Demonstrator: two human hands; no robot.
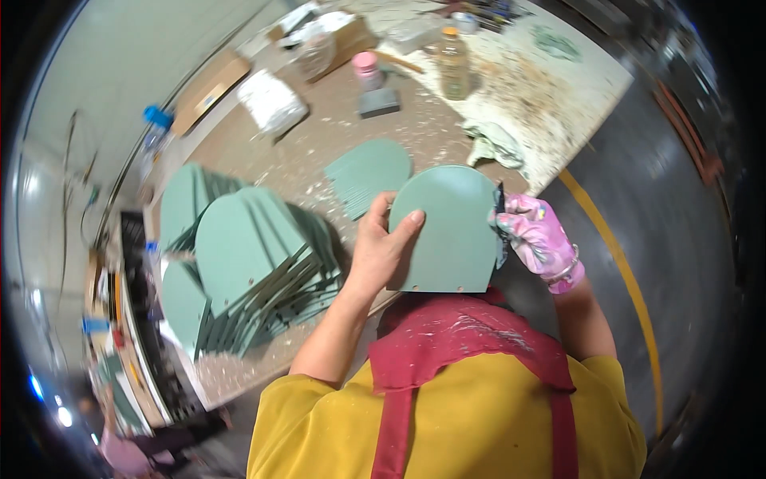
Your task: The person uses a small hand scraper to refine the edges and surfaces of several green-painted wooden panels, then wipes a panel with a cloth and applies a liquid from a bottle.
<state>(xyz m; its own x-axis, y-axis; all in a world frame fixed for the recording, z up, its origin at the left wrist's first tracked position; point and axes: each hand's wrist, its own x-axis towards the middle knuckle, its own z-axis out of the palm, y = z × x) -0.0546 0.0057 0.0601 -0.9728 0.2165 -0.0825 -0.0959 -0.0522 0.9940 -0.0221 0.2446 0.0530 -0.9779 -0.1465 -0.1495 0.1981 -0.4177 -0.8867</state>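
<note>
Head view: the speckled brown tabletop (pixel 279 164) is the largest thing in sight, its near part covered by a pile of green panels and its near right corner hidden behind the person's body. That pile (pixel 251 243) leans in several overlapping groups, so the panels cannot be counted and most show only as edges. A dark red apron (pixel 471 335) spans the person's front, under the held panel.

The held panel (pixel 447 231), green with a rounded top and a straight lower edge, is raised in front of the apron, between the two hands. Just beyond its left side, a loose panel (pixel 379 168) lies flat; whether the stripes along its lower left are slots or shadows is hard to tell.

The bare left hand (pixel 379 243) clasps the held panel's left edge, thumb on the face, the other fingers mostly hidden behind it. The right hand (pixel 538 239), in a stained pink glove, has its fingers drawn narrow on a dark piece (pixel 500 227) at the panel's right edge; its material is unclear.

Farther back stand an orange-capped bottle (pixel 454 73), contents hard to make out, and a smaller pink-capped jar (pixel 367 72), partly behind a grey block (pixel 379 103).
</note>
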